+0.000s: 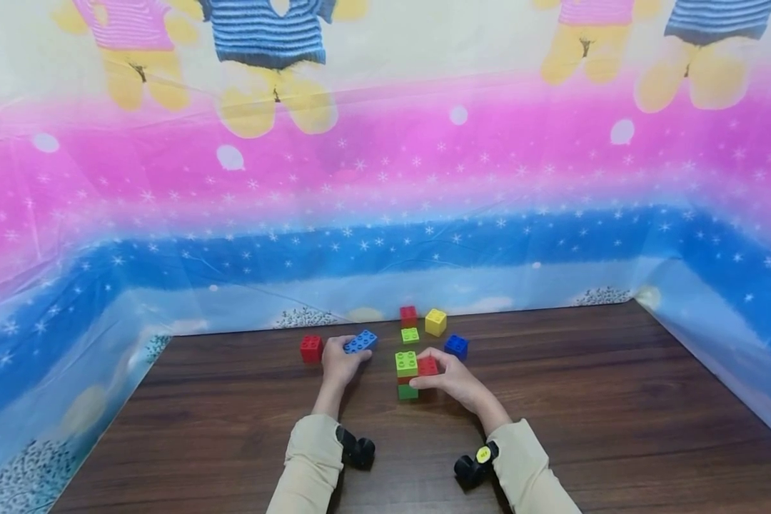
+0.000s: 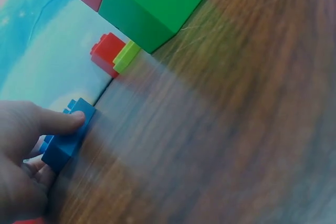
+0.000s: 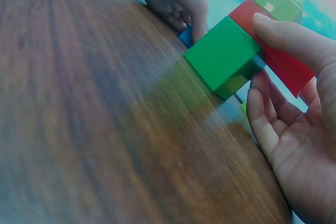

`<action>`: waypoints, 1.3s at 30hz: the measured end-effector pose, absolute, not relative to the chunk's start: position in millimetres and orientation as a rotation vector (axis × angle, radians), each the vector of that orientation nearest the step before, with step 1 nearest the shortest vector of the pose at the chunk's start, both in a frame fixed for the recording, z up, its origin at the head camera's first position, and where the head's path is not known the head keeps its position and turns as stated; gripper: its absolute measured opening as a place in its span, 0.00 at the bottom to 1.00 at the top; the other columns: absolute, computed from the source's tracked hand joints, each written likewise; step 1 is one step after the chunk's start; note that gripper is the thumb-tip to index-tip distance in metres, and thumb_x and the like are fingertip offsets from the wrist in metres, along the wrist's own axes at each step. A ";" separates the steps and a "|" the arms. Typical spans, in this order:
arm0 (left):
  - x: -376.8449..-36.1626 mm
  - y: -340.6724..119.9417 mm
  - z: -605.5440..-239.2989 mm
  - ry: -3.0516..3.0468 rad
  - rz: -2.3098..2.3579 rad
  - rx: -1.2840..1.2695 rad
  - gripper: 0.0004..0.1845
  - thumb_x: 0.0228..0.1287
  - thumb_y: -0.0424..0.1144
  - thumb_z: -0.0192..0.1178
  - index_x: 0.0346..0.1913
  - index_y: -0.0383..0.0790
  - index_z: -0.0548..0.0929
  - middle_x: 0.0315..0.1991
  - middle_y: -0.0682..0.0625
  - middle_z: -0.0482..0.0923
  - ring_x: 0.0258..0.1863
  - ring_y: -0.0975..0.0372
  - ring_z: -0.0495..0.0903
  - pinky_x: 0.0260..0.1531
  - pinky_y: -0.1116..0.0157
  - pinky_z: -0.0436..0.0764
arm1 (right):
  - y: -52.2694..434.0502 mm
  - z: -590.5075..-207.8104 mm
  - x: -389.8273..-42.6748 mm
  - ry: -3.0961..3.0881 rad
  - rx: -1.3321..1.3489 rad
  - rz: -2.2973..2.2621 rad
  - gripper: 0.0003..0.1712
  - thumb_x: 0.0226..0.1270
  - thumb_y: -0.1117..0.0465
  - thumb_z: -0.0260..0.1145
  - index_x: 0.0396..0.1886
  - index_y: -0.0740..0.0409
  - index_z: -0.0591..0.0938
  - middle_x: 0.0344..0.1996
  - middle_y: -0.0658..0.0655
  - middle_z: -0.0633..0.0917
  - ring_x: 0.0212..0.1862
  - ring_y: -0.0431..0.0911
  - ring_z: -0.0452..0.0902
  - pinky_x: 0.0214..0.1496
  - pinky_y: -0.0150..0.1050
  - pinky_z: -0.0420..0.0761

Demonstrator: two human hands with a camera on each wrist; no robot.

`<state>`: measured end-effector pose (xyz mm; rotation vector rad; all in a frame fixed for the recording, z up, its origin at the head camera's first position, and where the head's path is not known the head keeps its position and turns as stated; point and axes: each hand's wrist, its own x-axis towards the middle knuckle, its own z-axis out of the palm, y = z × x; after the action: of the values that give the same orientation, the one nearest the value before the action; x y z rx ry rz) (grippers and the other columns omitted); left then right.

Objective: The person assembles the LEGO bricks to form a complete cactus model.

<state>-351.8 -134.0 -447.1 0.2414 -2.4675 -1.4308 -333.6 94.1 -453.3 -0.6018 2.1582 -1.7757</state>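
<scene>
Your head view is bright and evenly lit, w/ soft light from above; no hard shadows on the wooden table (image 1: pixel 552 400), only faint dark patches under the sleeves. The printed backdrop sheet (image 1: pixel 385 178) bows at the edges, so you get wide-angle distortion there. Both wrist views are dimmer w/ a bluish cast. In the left wrist view the wood grain (image 2: pixel 236 145) smears w/ motion blur; the green brick (image 2: pixel 149 6) stays fairly sharp. Right wrist view: near tabletop (image 3: pixel 79 129) is soft, out of focus.
</scene>
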 end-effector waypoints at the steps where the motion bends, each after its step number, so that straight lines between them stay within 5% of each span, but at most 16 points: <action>1: -351.2 -134.2 -447.2 -2.464 -1.437 0.251 0.24 0.51 0.35 0.68 0.52 0.30 0.79 0.53 0.36 0.76 0.50 0.48 0.75 0.51 0.53 0.73 | 93.9 -453.7 -333.7 2.156 -0.601 -1.778 0.22 0.54 0.56 0.71 0.47 0.58 0.74 0.38 0.46 0.83 0.43 0.40 0.78 0.51 0.37 0.75; 13: -339.9 -147.0 -446.3 -2.404 -1.728 0.156 0.22 0.57 0.40 0.64 0.54 0.35 0.75 0.56 0.38 0.73 0.54 0.51 0.72 0.54 0.54 0.73 | 93.2 -451.8 -331.9 2.133 -0.608 -1.801 0.21 0.54 0.56 0.71 0.45 0.57 0.75 0.36 0.45 0.83 0.43 0.41 0.77 0.50 0.37 0.75; 22: -330.1 -159.9 -431.4 -2.434 -1.812 0.059 0.22 0.57 0.40 0.64 0.55 0.35 0.77 0.55 0.37 0.75 0.50 0.53 0.75 0.44 0.65 0.77 | 93.5 -451.8 -331.7 2.142 -0.602 -1.801 0.22 0.53 0.55 0.71 0.45 0.57 0.75 0.36 0.45 0.83 0.43 0.41 0.77 0.50 0.37 0.75; 31: -313.0 -164.0 -392.7 -2.407 -1.939 -0.125 0.26 0.58 0.36 0.62 0.61 0.38 0.74 0.63 0.37 0.68 0.55 0.51 0.74 0.54 0.55 0.76 | 93.9 -453.2 -328.1 2.159 -0.570 -1.784 0.22 0.54 0.56 0.71 0.46 0.57 0.75 0.36 0.46 0.83 0.43 0.41 0.77 0.50 0.36 0.75; 39: -303.5 -154.9 -373.7 -2.428 -1.949 -0.343 0.23 0.56 0.31 0.61 0.57 0.31 0.75 0.57 0.37 0.72 0.44 0.64 0.76 0.43 0.71 0.77 | 95.1 -452.9 -328.8 2.159 -0.592 -1.784 0.22 0.54 0.56 0.71 0.45 0.57 0.75 0.37 0.46 0.83 0.43 0.41 0.77 0.50 0.37 0.75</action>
<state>-303.5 -154.9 -373.7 -0.3430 -2.4283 -1.9491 -328.8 95.1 -452.9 -0.5921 2.1594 -1.7841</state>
